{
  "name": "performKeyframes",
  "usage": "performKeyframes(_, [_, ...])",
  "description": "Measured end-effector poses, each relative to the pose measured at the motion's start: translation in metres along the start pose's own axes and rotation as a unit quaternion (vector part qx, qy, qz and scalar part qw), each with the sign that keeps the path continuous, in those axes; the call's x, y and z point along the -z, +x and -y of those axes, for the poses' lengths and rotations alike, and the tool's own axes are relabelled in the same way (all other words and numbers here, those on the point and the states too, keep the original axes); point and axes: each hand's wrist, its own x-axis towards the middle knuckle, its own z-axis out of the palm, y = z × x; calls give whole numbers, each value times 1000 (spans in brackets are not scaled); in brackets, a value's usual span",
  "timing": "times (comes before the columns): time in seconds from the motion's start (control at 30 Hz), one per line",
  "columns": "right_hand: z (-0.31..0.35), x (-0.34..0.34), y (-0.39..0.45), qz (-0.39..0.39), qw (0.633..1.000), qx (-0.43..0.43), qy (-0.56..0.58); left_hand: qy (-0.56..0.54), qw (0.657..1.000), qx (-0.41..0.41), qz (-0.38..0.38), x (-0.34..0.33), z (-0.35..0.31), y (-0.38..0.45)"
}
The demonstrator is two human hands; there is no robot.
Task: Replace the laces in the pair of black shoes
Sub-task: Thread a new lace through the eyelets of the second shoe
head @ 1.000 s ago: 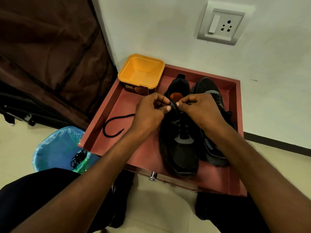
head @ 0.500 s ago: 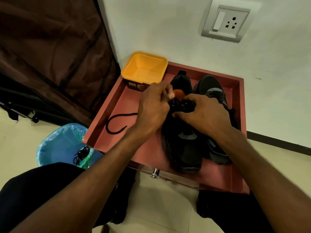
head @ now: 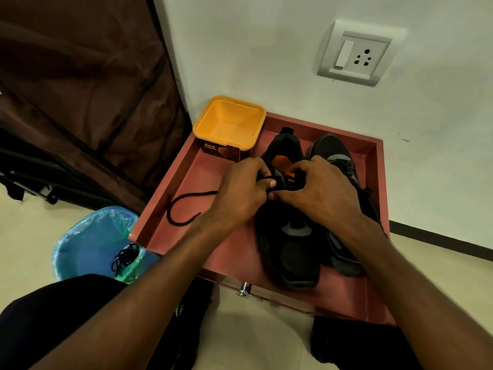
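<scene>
Two black shoes stand side by side in a red wooden drawer (head: 373, 303), toes toward me. The left shoe (head: 289, 252) has an orange insole showing at its opening. The right shoe (head: 342, 252) is partly hidden behind my right arm. My left hand (head: 242, 193) and my right hand (head: 317, 193) meet over the left shoe's upper eyelets, both pinching a black lace (head: 184, 206). The lace's free end trails left in a loop on the drawer floor.
An empty yellow tub (head: 229, 124) sits in the drawer's far left corner. A bin with a blue bag (head: 90, 244) stands on the floor at the left, an old black lace (head: 125, 259) inside. A brown fabric wardrobe is behind it; a wall socket (head: 354, 54) is above.
Both hands have moved slightly up the shoe toward its opening and drawn closer together over the lace. The loose loop at the left has barely shifted.
</scene>
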Motion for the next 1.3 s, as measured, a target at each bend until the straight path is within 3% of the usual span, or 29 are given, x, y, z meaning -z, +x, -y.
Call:
performKeyframes(0.1, [-1, 3, 0, 10, 1000, -1, 11, -116, 993, -10, -7, 14, -7, 6])
performKeyframes(0.2, [-3, 6, 1, 31, 999, 2, 32, -321, 946, -29, -43, 35, -13, 9])
performKeyframes(0.27, [-4, 8, 1, 44, 998, 4, 49, -438, 899, -2, -25, 38, -15, 7])
performKeyframes(0.37, [-6, 9, 2, 42, 998, -1, 49, -614, 787, 63, -15, 48, -16, 9])
performKeyframes(0.4, [-5, 8, 2, 39, 998, -2, 42, -616, 784, 70, -33, 55, -15, 13])
performKeyframes(0.43, [-5, 8, 2, 37, 999, -1, 35, -579, 811, 65, -60, 62, -14, 17])
performKeyframes(0.47, [-5, 7, 2, 36, 999, 1, 31, -498, 862, 45, -88, 67, -13, 19])
performKeyframes(0.53, [-5, 6, 2, 33, 999, 3, 31, -266, 959, -17, -101, 65, -11, 17])
performKeyframes(0.57, [-5, 6, 2, 31, 999, 3, 32, -163, 983, -36, -74, 54, -7, 15])
performKeyframes(0.63, [-4, 5, 2, 28, 999, 5, 31, -27, 999, -17, 4, 29, 0, 7])
performKeyframes(0.73, [-4, 5, 1, 26, 999, 5, 32, -10, 1000, -20, -2, 12, 0, 4])
performKeyframes(0.9, [-5, 8, 3, 32, 999, -7, 29, -197, 969, -6, -149, 48, -7, 23])
performKeyframes(1.07, [-2, 8, 3, 31, 999, -3, 21, -307, 926, 43, -215, 62, 2, 20])
performKeyframes(1.23, [1, 7, 0, 17, 1000, -8, 19, -453, 873, 108, -147, 55, -1, 17])
performKeyframes(1.3, [6, 8, -4, -30, 999, 16, 35, -431, 880, 153, -130, 54, 0, 16])
